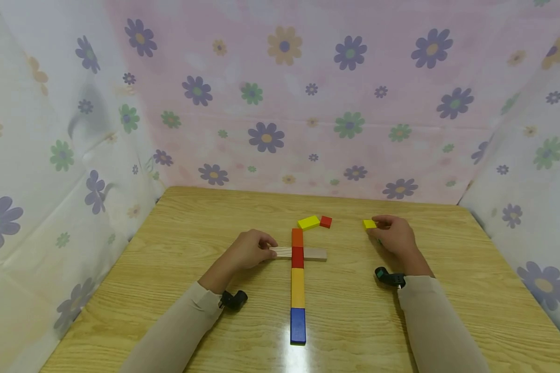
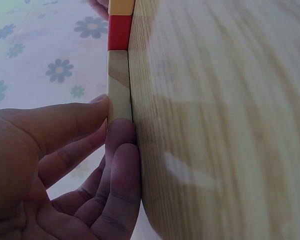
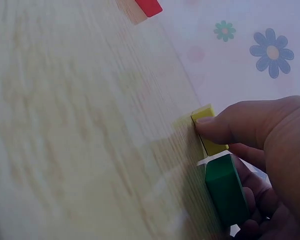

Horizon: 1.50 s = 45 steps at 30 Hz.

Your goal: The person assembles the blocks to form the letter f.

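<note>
My left hand [image 1: 251, 249] pinches the outer end of a plain wooden block [image 2: 119, 85], which lies against the left side of a red block [image 1: 297, 257]. That red block sits in a straight column, between an orange block [image 1: 297, 237] above and an amber block [image 1: 297, 287] below, with a blue block [image 1: 298, 325] at the near end. Another plain wooden block [image 1: 315, 254] extends to the right. Off to the right, my right hand [image 1: 395, 237] holds a yellow block [image 3: 214, 142] between thumb and fingers. A green block [image 3: 226, 192] stands close by, against the lower fingers.
Behind the column's far end lie a longer yellow block [image 1: 308, 223] and a small red block [image 1: 325, 221], nearly touching. The wooden table [image 1: 191, 212] is bordered by flowered cloth [image 1: 308, 155] at the back and both sides.
</note>
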### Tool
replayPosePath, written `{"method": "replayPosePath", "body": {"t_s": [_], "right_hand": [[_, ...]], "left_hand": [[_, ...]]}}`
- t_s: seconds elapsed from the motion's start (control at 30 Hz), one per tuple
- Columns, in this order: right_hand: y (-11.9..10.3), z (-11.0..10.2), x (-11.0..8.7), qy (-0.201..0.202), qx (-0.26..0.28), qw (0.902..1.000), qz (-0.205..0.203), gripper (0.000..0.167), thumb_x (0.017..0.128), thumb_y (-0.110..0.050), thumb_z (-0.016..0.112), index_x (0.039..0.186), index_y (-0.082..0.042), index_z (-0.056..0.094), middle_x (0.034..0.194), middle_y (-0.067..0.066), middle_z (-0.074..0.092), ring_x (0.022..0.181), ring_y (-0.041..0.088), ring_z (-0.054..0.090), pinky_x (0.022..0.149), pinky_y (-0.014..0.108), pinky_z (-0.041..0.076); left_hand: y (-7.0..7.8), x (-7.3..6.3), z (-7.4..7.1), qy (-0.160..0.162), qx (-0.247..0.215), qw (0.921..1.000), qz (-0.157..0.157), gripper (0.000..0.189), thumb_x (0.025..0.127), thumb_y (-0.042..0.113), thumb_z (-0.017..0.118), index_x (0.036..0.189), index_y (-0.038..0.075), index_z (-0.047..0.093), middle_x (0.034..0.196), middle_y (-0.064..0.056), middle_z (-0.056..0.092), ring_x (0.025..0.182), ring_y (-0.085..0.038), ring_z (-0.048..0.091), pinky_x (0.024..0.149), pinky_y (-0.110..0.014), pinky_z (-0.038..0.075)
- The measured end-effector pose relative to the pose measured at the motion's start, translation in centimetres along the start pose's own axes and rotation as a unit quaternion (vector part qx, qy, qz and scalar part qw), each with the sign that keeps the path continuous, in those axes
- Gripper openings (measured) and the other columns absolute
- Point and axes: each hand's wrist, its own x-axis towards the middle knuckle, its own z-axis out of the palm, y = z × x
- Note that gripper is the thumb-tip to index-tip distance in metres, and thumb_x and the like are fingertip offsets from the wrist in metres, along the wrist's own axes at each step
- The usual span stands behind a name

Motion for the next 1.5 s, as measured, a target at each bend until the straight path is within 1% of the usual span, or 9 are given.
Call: {"method": "replayPosePath", "body": {"t_s": [0.23,0.5,0.83,1.13,1.33,1.5], "right_hand": [[0.1,0.1,0.1,0.008,-0.002,1.0,0.001,0.05,0.099,-0.027,0.07,0.143,-0.005,0.06,0.138,0.026,0.06,0.126,0.042,0.058,0.101,0.055,0.051],[-0.1,0.1,0.0,0.018,-0.005,0.9998,0.002,0.045,0.099,-0.023,0.07,0.139,-0.005,0.063,0.135,0.024,0.063,0.122,0.041,0.06,0.1,0.055,0.051],[-0.3,0.1,0.0,0.026,-0.01,0.9996,0.001,0.043,0.097,-0.024,0.071,0.135,-0.004,0.065,0.132,0.024,0.065,0.118,0.039,0.062,0.095,0.051,0.054],[-0.6,0.4,0.0,0.036,-0.013,0.9992,0.007,0.046,0.095,-0.029,0.073,0.134,-0.005,0.067,0.132,0.023,0.067,0.116,0.038,0.064,0.093,0.051,0.054],[-1.5,0.7,-0.1,0.048,-0.016,0.9987,-0.002,0.048,0.092,-0.032,0.075,0.133,-0.007,0.068,0.13,0.02,0.067,0.113,0.037,0.065,0.087,0.047,0.055],[-1.7,1.0,0.0,0.053,-0.023,0.9983,-0.01,0.047,0.092,-0.034,0.075,0.131,-0.009,0.069,0.128,0.018,0.067,0.111,0.036,0.064,0.084,0.043,0.055]], "left_hand": [[-0.1,0.0,0.0,0.0,0.0,1.0,0.0,0.02,0.094,0.018,0.077,0.113,0.014,0.078,0.088,-0.001,0.067,0.07,-0.016,0.058,0.062,-0.028,0.051],[-0.2,0.2,0.0,0.005,0.012,0.9999,0.001,0.019,0.094,0.02,0.078,0.113,0.016,0.078,0.09,0.001,0.067,0.075,-0.016,0.057,0.065,-0.029,0.049],[0.0,0.1,-0.1,0.005,0.017,0.9998,-0.003,0.021,0.094,0.021,0.078,0.114,0.016,0.078,0.09,0.001,0.067,0.076,-0.017,0.057,0.067,-0.029,0.049],[0.1,0.1,-0.1,0.004,0.014,0.9999,-0.002,0.021,0.094,0.02,0.078,0.115,0.016,0.078,0.091,0.001,0.067,0.077,-0.017,0.057,0.067,-0.029,0.05],[0.0,0.0,0.0,0.003,0.008,1.0,-0.001,0.02,0.094,0.019,0.077,0.114,0.015,0.078,0.091,0.0,0.067,0.077,-0.017,0.057,0.067,-0.03,0.049],[0.0,0.1,0.0,0.003,0.009,1.0,-0.002,0.02,0.094,0.02,0.077,0.114,0.015,0.078,0.09,0.001,0.067,0.077,-0.017,0.057,0.067,-0.029,0.05]]}}
